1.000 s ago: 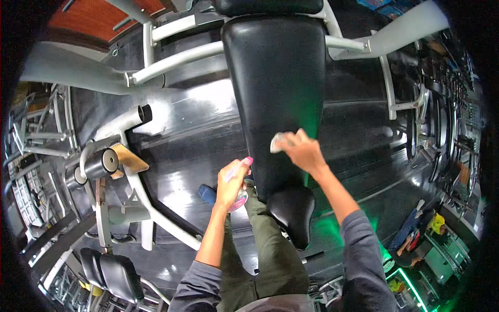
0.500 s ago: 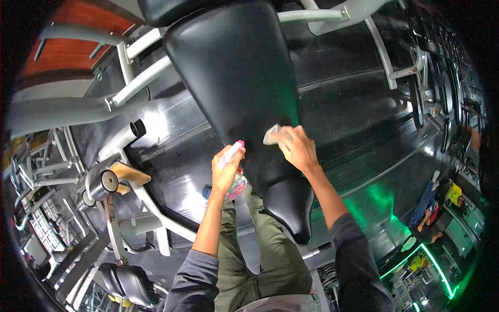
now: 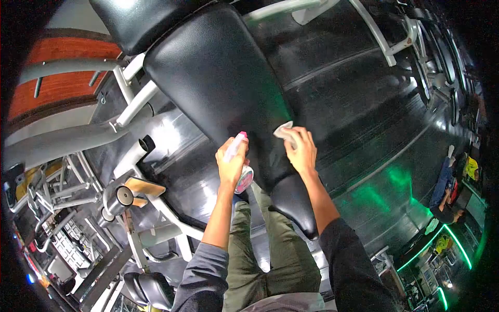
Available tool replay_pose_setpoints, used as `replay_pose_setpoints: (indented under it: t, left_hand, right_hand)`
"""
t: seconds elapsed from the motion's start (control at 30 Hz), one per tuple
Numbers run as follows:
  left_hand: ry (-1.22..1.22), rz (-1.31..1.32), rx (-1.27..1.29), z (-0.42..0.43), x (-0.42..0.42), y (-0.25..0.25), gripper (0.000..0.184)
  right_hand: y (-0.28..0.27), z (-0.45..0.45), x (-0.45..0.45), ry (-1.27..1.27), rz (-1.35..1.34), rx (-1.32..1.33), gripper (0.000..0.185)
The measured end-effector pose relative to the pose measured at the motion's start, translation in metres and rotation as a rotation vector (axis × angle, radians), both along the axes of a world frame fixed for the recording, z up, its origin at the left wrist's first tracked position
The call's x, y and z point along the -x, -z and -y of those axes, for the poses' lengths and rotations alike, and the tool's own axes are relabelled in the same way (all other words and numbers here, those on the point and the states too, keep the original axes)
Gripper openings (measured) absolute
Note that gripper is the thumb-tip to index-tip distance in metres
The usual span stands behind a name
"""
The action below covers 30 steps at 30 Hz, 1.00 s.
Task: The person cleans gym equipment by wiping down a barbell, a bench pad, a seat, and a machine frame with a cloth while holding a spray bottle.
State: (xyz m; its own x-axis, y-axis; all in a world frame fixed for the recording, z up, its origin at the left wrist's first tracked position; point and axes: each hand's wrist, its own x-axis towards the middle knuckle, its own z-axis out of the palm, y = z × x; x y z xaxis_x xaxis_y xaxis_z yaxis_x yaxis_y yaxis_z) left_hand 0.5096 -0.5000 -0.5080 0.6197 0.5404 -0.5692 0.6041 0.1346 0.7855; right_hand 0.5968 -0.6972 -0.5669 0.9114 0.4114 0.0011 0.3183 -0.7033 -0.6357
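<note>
My left hand [image 3: 231,160] is closed around a spray bottle [image 3: 244,179] with a white head and pink nozzle; its clear lower part shows a colourful label. The nozzle points toward the black padded bench [image 3: 223,67]. In my right hand [image 3: 301,152], a folded white cloth [image 3: 283,129] is pinched between the fingers, at the right edge of the narrow part of the bench. Whether the cloth touches the pad I cannot tell. Closer to my legs is the smaller black nose-shaped pad [image 3: 296,203].
Another black pad [image 3: 140,23] adjoins the bench at the upper left. Grey machine frames [image 3: 150,229] with a round roller [image 3: 123,195] stand on the left. Dark rubber flooring [image 3: 353,130] stretches to the right, where a person [image 3: 444,200] is visible far off.
The whole view has turned and shifted, so the bench slants more to the left. My right hand and the cloth have moved toward the bench's right edge. Both hands keep their hold.
</note>
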Motion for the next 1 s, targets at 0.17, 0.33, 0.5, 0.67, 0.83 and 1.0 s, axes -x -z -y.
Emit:
replay_pose_setpoints:
  t: [0.17,0.33,0.5,0.67,0.83,1.0]
  left_hand:
    - [-0.037,-0.018,-0.003,0.013,-0.005,0.006,0.026]
    - [-0.064,0.025,0.033,0.012,-0.001,0.008,0.026]
    - [0.088,0.116,0.107,-0.013,0.001,0.011,0.020]
    - [0.322,0.072,0.204,-0.026,-0.022,0.007,0.015]
    - [0.479,-0.011,0.223,-0.024,-0.039,0.016,0.015]
    - [0.514,-0.008,0.302,-0.033,-0.037,0.032,0.014]
  right_hand:
    - [-0.006,-0.012,-0.038,0.194,0.049,-0.157,0.032]
    - [-0.027,-0.077,-0.033,0.069,0.045,-0.256,0.038]
    - [-0.014,-0.063,0.015,0.039,-0.060,-0.163,0.045]
    - [0.009,-0.039,0.014,0.142,-0.056,-0.154,0.040]
    - [-0.013,-0.086,-0.039,0.357,0.020,-0.352,0.036]
    - [-0.018,-0.072,-0.031,0.248,-0.018,-0.277,0.045]
